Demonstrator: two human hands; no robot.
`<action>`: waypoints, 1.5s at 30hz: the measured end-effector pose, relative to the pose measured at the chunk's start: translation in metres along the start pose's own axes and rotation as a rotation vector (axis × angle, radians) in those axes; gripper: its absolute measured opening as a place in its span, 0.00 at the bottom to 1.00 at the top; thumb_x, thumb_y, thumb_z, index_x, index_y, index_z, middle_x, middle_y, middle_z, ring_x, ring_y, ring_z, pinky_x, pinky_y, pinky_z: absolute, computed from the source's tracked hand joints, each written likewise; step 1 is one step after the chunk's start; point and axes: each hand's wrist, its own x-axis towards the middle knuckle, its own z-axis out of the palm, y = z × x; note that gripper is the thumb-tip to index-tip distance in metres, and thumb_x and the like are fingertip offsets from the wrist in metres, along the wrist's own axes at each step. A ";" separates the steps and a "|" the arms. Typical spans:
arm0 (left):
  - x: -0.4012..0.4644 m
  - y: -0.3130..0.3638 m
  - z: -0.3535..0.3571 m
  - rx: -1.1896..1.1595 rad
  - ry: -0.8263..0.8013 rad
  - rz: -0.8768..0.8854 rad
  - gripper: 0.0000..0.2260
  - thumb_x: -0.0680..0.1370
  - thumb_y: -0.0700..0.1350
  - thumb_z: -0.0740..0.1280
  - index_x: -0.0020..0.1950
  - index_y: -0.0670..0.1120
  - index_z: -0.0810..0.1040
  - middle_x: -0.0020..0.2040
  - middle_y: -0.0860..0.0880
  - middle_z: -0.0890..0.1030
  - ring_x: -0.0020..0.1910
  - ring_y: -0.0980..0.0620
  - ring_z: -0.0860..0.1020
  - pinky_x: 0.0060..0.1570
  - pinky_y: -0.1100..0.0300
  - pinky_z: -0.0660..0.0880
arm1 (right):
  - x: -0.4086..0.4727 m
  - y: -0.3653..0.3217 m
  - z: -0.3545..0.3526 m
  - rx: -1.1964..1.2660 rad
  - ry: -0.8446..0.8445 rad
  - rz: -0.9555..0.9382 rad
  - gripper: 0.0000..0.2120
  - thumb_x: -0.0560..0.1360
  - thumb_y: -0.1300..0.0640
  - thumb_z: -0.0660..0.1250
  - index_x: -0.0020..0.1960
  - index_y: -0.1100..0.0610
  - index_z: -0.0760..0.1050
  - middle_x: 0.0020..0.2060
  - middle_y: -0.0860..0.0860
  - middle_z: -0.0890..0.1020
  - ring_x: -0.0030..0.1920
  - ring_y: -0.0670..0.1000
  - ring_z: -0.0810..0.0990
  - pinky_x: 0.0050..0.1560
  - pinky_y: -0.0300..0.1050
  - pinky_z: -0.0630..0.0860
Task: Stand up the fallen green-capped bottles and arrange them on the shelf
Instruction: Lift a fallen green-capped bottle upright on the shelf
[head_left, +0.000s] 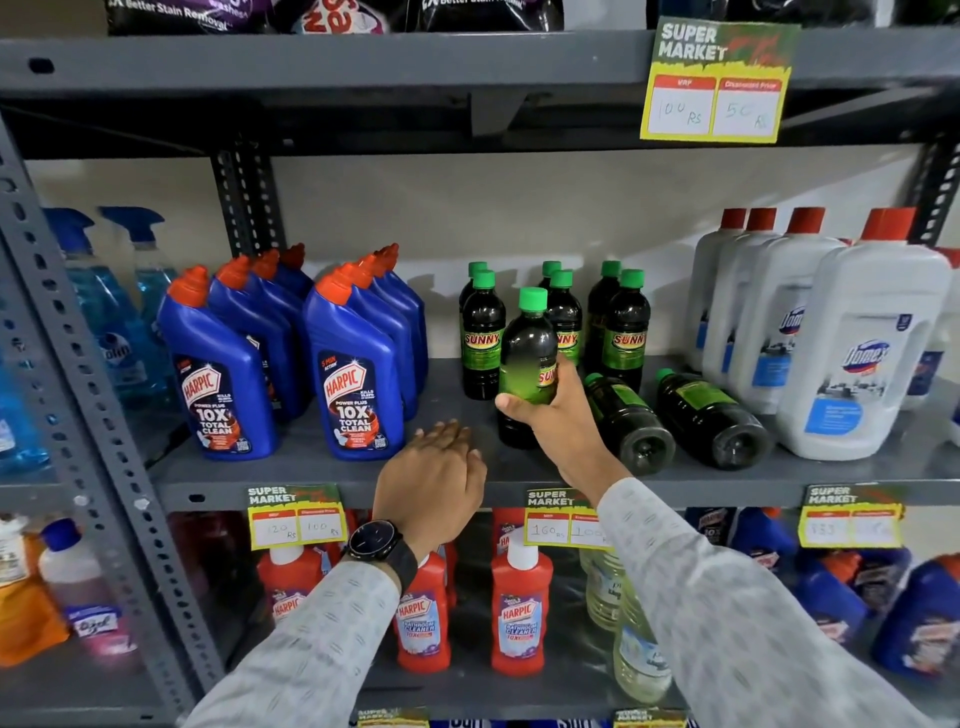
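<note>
Several dark green-capped bottles stand upright at the back of the grey shelf (322, 467); one of them (482, 332) is at their left. My right hand (550, 410) grips another green-capped bottle (525, 358), upright in front of that group with its base on or just above the shelf. Two more green-capped bottles lie on their sides to the right, bases toward me: one (626, 423) next to my right wrist, the other (711, 418) further right. My left hand (434, 475) rests palm down on the shelf's front edge, holding nothing.
Blue Harpic bottles (353, 384) stand to the left of the green-capped group. Large white Domex bottles (862, 358) stand to the right. Blue spray bottles (130, 312) are at the far left behind the rack post. Red bottles (519, 613) fill the shelf below.
</note>
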 end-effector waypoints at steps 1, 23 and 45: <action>0.000 0.000 0.000 0.001 -0.001 0.000 0.26 0.85 0.54 0.48 0.78 0.46 0.70 0.78 0.48 0.71 0.78 0.52 0.68 0.79 0.55 0.61 | 0.000 0.001 -0.001 0.040 -0.010 0.017 0.36 0.69 0.63 0.79 0.73 0.49 0.70 0.64 0.53 0.82 0.65 0.52 0.81 0.71 0.58 0.75; -0.001 0.002 -0.006 -0.020 -0.037 -0.003 0.25 0.85 0.53 0.48 0.79 0.45 0.68 0.80 0.47 0.68 0.79 0.52 0.66 0.80 0.56 0.58 | -0.004 -0.002 0.000 -0.084 0.028 0.031 0.39 0.70 0.64 0.81 0.74 0.54 0.66 0.62 0.52 0.83 0.63 0.52 0.82 0.69 0.57 0.77; 0.032 0.009 -0.006 -0.014 -0.260 -0.030 0.27 0.85 0.49 0.47 0.81 0.38 0.60 0.82 0.39 0.60 0.82 0.43 0.59 0.80 0.45 0.53 | 0.032 -0.050 -0.103 -0.644 -0.127 0.680 0.27 0.63 0.42 0.85 0.50 0.53 0.74 0.47 0.56 0.82 0.43 0.59 0.84 0.34 0.52 0.84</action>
